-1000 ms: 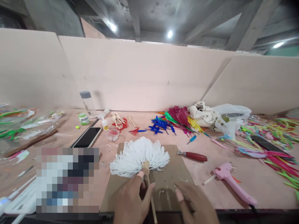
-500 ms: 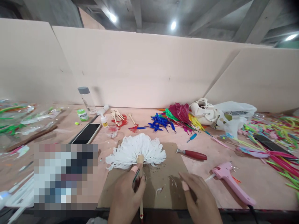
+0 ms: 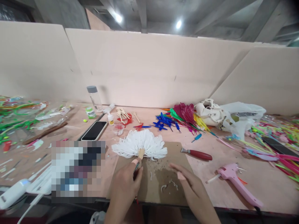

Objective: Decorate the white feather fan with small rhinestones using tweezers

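Observation:
A white feather fan [image 3: 140, 143] is spread over a brown cardboard sheet [image 3: 173, 149], its wooden handle pointing toward me. My left hand [image 3: 127, 180] is closed around that handle; something dark, too small to make out, shows between its fingers. Just above the right part of the cardboard hovers my right hand [image 3: 190, 183], palm turned inward, fingers stretched out with nothing in them. Small dark bits and curled white scraps [image 3: 171, 185] lie on the cardboard between the hands.
A red-handled scraper [image 3: 198, 154] and a pink glue gun [image 3: 238, 183] lie at the right. Behind are blue feathers [image 3: 163, 121], magenta feathers [image 3: 184, 112] and a white bag [image 3: 210, 113]. A phone [image 3: 94, 130], bottle [image 3: 94, 98] and glue bottle [image 3: 110, 119] stand or lie left.
My right hand has moved a little up and left, toward the fan. The fan's handle has tilted slightly in my left hand, and the whole view has shifted left.

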Demonstrator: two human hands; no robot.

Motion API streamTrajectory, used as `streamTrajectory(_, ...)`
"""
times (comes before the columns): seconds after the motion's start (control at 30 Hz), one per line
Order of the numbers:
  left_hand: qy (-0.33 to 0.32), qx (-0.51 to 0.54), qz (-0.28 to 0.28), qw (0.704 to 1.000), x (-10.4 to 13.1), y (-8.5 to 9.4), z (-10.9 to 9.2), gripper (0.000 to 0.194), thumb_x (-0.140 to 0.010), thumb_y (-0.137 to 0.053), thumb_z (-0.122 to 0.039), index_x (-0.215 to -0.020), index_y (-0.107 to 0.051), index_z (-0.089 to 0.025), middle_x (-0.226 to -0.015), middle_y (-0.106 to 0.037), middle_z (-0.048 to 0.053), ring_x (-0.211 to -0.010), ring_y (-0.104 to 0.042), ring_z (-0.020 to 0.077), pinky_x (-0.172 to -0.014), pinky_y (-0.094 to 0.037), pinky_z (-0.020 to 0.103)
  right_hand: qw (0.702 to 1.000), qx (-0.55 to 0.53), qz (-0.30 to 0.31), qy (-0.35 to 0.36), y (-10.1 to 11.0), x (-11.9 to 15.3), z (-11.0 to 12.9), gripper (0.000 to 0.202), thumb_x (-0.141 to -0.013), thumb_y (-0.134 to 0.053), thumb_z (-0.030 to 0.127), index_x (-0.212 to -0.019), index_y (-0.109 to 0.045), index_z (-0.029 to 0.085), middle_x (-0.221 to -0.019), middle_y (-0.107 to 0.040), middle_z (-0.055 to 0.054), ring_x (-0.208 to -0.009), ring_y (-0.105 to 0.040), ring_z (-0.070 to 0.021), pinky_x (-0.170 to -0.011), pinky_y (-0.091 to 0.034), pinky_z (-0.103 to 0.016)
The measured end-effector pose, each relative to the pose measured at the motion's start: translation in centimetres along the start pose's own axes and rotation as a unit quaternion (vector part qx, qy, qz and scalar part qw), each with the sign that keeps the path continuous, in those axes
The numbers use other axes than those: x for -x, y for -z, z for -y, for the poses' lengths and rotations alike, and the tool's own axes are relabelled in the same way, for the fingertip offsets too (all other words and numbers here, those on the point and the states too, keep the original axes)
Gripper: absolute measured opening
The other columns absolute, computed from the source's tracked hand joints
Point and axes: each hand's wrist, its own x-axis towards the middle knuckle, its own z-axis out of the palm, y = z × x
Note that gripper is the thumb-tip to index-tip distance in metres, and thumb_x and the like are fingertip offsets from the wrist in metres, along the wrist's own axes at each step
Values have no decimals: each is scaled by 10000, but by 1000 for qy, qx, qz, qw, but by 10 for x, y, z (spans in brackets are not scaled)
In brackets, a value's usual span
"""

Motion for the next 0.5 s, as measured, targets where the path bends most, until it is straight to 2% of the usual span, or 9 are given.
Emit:
streamTrajectory(0.1, 6, 22, 4, 1000, -1, 3, 1, 325, -1042, -556, -361, -1217, -779, -202, -880, -855, 65, -738, -808, 226, -681, -619, 297, 999, -28, -9, -34, -10, -11, 5, 706, -999, -442, 767, -1351, -771, 249, -1462, -727, -117, -1424, -638, -338, -1269, -432, -562)
streamTrajectory(0.23, 10, 38, 11, 999, -3, 6, 3, 323, -1022, -580, -338, -1221, -781, -181, -853, -848, 60, -718, -804, 218, -667, -617, 287, 994, -64, 60, -58, -25, 1, 14, 744, -987, -430, 843, -1281, -796, 265, -1321, -790, -114, -1286, -713, -328, -1159, -514, -521)
streamTrajectory(0.33, 16, 42, 14, 999, -3, 6, 3, 318, -1011, -591, -319, -1218, -785, -176, -903, -859, 75, -768, -816, 231, -713, -630, 304, 980, -132, 136, -61, -19, 15, 16, 722, -1005, -447, 839, -1128, -825, 236, -1083, -829, -112, -1062, -770, -286, -1012, -573, -436)
streamTrajectory(0.4, 21, 45, 14, 999, -3, 5, 2, 320, -1013, -587, -313, -1227, -785, -182, -972, -869, 89, -818, -826, 241, -753, -639, 320, 967, -174, 171, -75, -11, 17, 14, 729, -1013, -450, 836, -1094, -815, 210, -998, -824, -117, -974, -771, -273, -953, -576, -419)
streamTrajectory(0.5, 28, 51, 14, 998, -1, 2, 3, 336, -1023, -574, -319, -1253, -780, -186, -1075, -872, 105, -897, -834, 259, -809, -646, 347, 974, -165, 131, -82, -8, 8, 14, 762, -1019, -418, 847, -1157, -797, 200, -1109, -817, -143, -1051, -758, -288, -1030, -550, -456)
